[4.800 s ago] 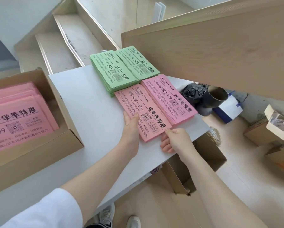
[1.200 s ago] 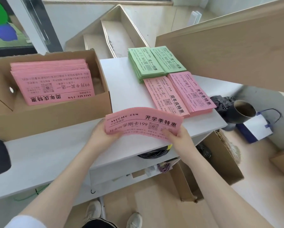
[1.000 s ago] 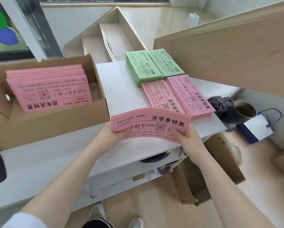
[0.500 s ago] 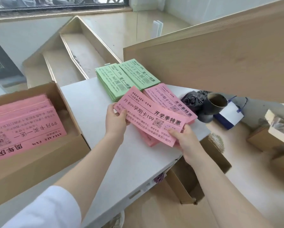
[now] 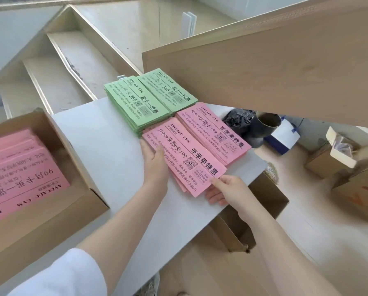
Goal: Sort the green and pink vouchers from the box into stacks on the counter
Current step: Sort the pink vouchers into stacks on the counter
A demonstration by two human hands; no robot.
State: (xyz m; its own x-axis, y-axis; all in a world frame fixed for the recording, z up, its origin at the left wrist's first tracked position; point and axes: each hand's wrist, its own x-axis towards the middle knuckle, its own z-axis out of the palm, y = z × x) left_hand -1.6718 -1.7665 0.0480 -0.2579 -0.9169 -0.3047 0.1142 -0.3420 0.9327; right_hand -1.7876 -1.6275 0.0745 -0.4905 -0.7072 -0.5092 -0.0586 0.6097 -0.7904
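Note:
Two green voucher stacks (image 5: 134, 105) (image 5: 168, 90) lie side by side at the far end of the white counter (image 5: 106, 135). In front of them are two pink stacks. The far pink stack (image 5: 217, 129) lies untouched. Both hands hold a pink voucher bundle (image 5: 187, 154) down on the near pink stack. My left hand (image 5: 155, 165) holds its left long edge, thumb on top. My right hand (image 5: 223, 189) pinches its near corner. More pink vouchers (image 5: 18, 167) lie in the cardboard box (image 5: 50, 210) at the left.
A slanted wooden panel (image 5: 264, 71) overhangs the counter's right side. Below the counter edge are a black bag (image 5: 236, 122), a dark tube (image 5: 266, 122), an open cardboard box (image 5: 264, 206) and more boxes (image 5: 349, 157) on the floor. Stairs run behind.
Both hands carried the pink bundle from in front of the box across to the right and lowered it onto the near pink stack. The view swung right with them.

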